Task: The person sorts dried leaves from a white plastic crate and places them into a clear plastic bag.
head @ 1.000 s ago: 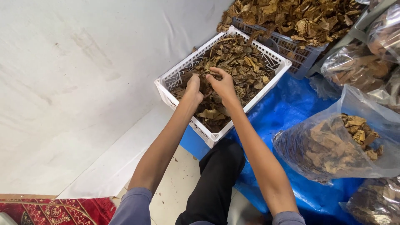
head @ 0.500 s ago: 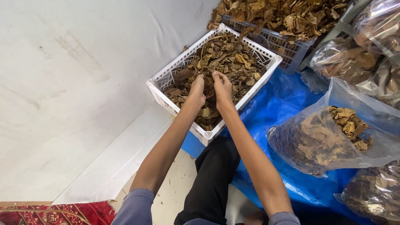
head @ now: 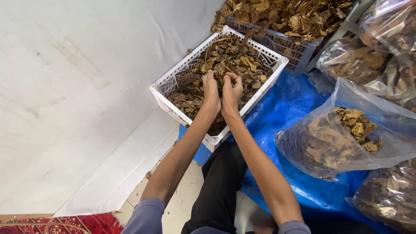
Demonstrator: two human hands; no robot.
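- Head view: the left hand (head: pixel 211 92) and right hand (head: pixel 231 92) were side by side over the white crate (head: pixel 167 83), fingers curled into its dry brown leaves (head: pixel 225 60); whether they gripped any cannot be told.
- The crate sat between a white wall (head: pixel 78 86) and a blue tarp (head: pixel 286 108).
- A clear leaf-filled bag (head: pixel 346 134) lay on the tarp, right of the arms.
- A grey crate (head: pixel 286 43) heaped with leaves stood behind.

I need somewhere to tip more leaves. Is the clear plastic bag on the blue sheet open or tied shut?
Open. The clear plastic bag has its mouth gaping upward, with dried brown leaves showing uncovered through it.
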